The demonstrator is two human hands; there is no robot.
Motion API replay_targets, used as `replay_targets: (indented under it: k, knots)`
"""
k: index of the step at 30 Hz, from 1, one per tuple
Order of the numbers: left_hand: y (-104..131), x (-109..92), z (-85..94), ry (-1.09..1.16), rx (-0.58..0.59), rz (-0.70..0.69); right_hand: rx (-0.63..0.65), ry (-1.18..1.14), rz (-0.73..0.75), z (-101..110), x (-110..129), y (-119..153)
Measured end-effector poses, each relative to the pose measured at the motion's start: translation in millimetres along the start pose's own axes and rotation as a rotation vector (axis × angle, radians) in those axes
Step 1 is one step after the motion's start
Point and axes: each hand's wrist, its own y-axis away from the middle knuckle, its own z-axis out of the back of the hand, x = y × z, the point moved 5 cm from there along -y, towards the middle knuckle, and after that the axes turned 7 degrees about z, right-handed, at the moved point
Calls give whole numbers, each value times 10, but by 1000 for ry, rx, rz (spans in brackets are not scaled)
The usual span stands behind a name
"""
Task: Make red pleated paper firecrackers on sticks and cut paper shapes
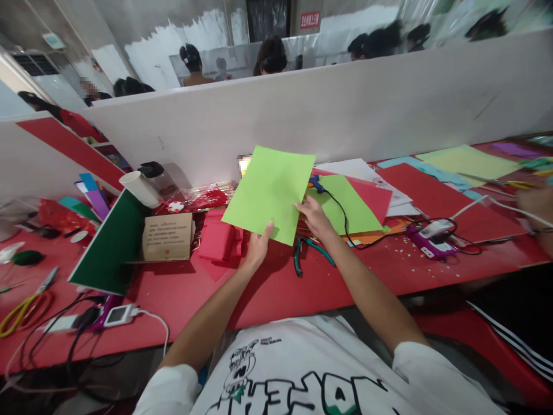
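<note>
A sheet of light green paper (273, 193) is held up over the table, tilted toward me. My left hand (258, 246) pinches its lower edge, thumb on top. At the sheet's right edge, my right hand (314, 215) grips it, with the fingertips partly behind the paper. Below the sheet lie teal-handled pliers (298, 257), their handles spread on the red table. A folded red piece (218, 237) rests just left of my left hand. Beyond my right hand are a second green sheet (341, 202) and a blue glue gun (317, 184) with a black cord.
A cardboard box (167, 237) and a standing dark green board (110, 248) are at left, with scissors (26, 308) beyond. A purple power strip (432, 245) with cables lies right, near red paper (436, 193). A white partition (311, 104) runs behind. Another person's hand (536, 204) is far right.
</note>
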Motion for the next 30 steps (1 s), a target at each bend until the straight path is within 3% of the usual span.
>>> replay_targets:
  k: [4,12,18,23,25,30]
  knots:
    - [-45,44,54,-86,-42,-7,62,-46,-81,-93,-109,41]
    - [98,-87,-26,-277,71,-163,34,-2,119,26,-3,-18]
    - [83,95,-162,-536,256,87,-33,155,187,86,-36,-35]
    - [54,25,-87,-479,127,162,34,82,122,65,29,-11]
    - [35,-80,-33,-438,53,98,83,230,140,97,127,14]
    - [14,-195,95,-394,-105,18,226,1027,248,149,405,133]
